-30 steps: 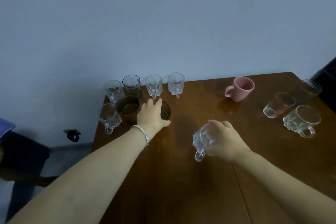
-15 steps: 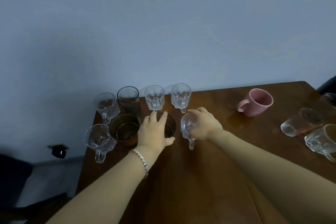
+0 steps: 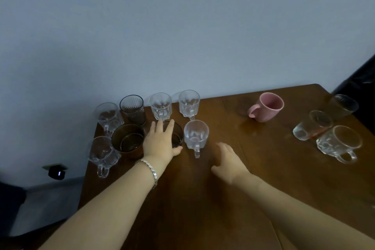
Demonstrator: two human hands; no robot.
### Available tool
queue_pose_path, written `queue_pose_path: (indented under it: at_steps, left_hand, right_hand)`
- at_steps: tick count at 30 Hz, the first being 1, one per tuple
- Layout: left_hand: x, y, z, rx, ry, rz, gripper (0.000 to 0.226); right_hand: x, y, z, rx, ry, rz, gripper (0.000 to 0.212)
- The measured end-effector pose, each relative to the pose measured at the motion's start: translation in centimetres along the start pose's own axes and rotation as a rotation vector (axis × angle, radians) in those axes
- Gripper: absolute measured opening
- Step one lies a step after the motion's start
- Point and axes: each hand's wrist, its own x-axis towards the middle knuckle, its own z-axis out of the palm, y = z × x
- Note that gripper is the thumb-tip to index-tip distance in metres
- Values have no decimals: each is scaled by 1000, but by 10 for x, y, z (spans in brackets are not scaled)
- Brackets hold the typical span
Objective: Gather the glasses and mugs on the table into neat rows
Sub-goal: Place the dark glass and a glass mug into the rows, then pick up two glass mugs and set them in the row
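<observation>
- far left of the wooden table [image 3: 203,209]: two clear faceted glass mugs, one at the back corner [image 3: 108,116] and one nearer [image 3: 102,153], handles facing the camera
- next over, a dark ribbed tumbler [image 3: 133,109] in the back row and a squat amber glass [image 3: 127,141] in front of it
- left hand [image 3: 160,142], with a silver bracelet [image 3: 150,170], sits flat on a second dark glass [image 3: 176,138], fingers spread over the rim, thumb against its side
- back row carries on with two more clear mugs [image 3: 161,105] [image 3: 189,102]
- front row ends in a clear mug [image 3: 196,135], upright, handle toward the camera
- right hand [image 3: 228,162] is open, holding nothing, just beside that mug
- further right, well apart: a pink mug [image 3: 267,107], then tilted clear glasses [image 3: 312,128] [image 3: 343,106] and a dimpled mug [image 3: 338,144]
</observation>
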Motion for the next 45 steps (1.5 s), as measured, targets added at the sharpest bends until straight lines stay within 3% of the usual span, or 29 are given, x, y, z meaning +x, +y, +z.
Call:
queue_pose_path:
  at_steps: [3,5,12,18,23,25,26,29,31,38,42,45]
  left_hand:
    - [-15,9,-1,88,42,14,82]
    - [-35,25,-3,121,57,55,75]
    - [-135,116,12,76,-301,232,39]
    - [-211,212,47,-44,-367,292,38]
    - [-256,289,70,-116,-339,262,36]
    - [-269,310,76,-132,-314,235,36]
    - [-274,318,78,-137,-299,220,36]
    - [-285,337,82,-141,-265,179,35]
    - [-293,347,82,-148,-251,159,35]
    - [-311,372,96,-181,-307,125,41]
    - [-323,394,119,-248,-510,-1,79]
    - [-329,410,137,-156,-558,-39,89]
  right_hand:
    - [-42,35,-1,0,-155,94,46]
    - [-69,60,-3,7,-233,132,39]
    - [-155,130,-40,-52,-342,108,38]
    - [-225,222,-111,-57,-175,25,35]
    - [-271,326,-168,-93,250,153,37]
    - [-271,366,-183,-75,399,308,48]
    - [-267,382,-187,-64,409,404,64]
    - [-247,410,-190,74,294,608,111]
    - [-233,419,-183,197,261,633,117]
    - [-241,441,-179,194,301,441,79]
    - [-273,441,-183,214,348,237,81]
    - [-291,429,-194,240,400,112,86]
